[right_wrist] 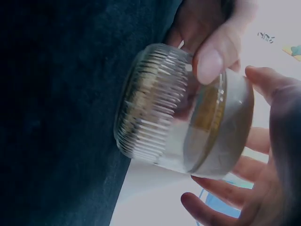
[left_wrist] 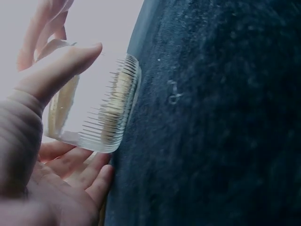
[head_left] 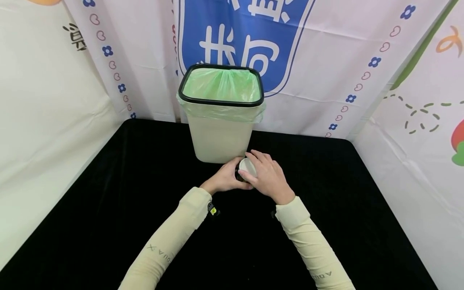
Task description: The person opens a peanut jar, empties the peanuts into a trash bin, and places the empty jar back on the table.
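Observation:
A clear ribbed glass jar point(right_wrist: 153, 103) stands on the black cloth, with a light-coloured layer showing near its base. On top is a white lid point(head_left: 247, 166). My left hand point(head_left: 225, 178) grips the jar's side, the thumb point(left_wrist: 70, 66) lying across the glass in the left wrist view. From above, my right hand point(head_left: 270, 177) holds the lid at its rim with thumb and fingers. Some fingers of the right hand are hidden behind the lid in the right wrist view.
Right behind the jar stands a cream bin point(head_left: 221, 137) with a black rim and a green plastic liner point(head_left: 221, 82). Printed curtains point(head_left: 308, 80) hang behind and along both sides of the table covered in black cloth point(head_left: 145, 169).

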Demonstrator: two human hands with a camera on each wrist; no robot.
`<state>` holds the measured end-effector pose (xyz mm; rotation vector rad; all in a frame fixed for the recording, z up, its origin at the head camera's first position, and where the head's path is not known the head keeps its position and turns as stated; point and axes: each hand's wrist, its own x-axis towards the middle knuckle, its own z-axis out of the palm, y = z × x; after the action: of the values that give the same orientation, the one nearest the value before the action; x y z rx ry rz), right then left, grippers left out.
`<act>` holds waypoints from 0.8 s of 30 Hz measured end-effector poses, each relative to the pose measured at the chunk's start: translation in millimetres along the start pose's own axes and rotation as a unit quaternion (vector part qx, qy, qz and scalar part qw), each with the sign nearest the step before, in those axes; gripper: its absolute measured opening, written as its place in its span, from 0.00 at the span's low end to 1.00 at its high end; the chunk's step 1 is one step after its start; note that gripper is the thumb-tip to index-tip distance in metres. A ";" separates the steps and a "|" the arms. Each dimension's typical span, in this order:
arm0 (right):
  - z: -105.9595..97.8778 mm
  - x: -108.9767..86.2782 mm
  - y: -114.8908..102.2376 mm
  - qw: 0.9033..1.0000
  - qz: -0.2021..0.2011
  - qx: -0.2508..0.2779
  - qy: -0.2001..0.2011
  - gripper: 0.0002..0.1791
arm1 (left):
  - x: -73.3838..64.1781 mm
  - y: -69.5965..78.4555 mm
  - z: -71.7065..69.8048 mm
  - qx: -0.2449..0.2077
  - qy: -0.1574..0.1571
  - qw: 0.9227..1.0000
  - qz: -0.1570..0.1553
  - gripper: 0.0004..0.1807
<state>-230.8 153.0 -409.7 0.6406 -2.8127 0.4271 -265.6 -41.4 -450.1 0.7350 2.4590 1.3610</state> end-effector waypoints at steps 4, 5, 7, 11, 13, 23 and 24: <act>3.8 1.7 -2.2 1.000 -0.002 -0.001 -0.005 0.38 | 2.9 -3.5 4.6 -0.024 -0.001 1.000 -0.003 0.56; 4.7 2.2 -2.5 1.000 -0.004 -0.003 -0.004 0.38 | 3.8 -3.9 5.8 -0.029 -0.001 1.000 -0.001 0.56; 6.5 2.9 -2.7 1.000 -0.011 -0.009 -0.003 0.38 | 5.4 -4.0 8.4 -0.030 0.002 1.000 0.004 0.57; 9.0 3.9 -3.3 1.000 -0.024 -0.015 0.006 0.36 | 5.9 -2.6 11.8 -0.030 0.015 0.999 0.004 0.57; 9.8 4.2 -3.7 1.000 -0.025 -0.014 0.010 0.35 | 5.3 -2.1 12.7 -0.029 0.022 0.999 0.002 0.56; 13.2 4.4 -5.6 0.999 -0.029 0.006 0.017 0.33 | 1.7 -4.4 13.2 -0.030 0.038 0.999 0.005 0.53; 13.3 4.4 -5.8 0.999 -0.029 0.007 0.017 0.33 | 1.5 -4.5 13.0 -0.031 0.039 0.999 0.005 0.53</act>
<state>-234.1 142.0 -419.6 0.7103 -2.7537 0.4417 -262.7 -33.2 -460.9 0.6935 2.4619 1.4897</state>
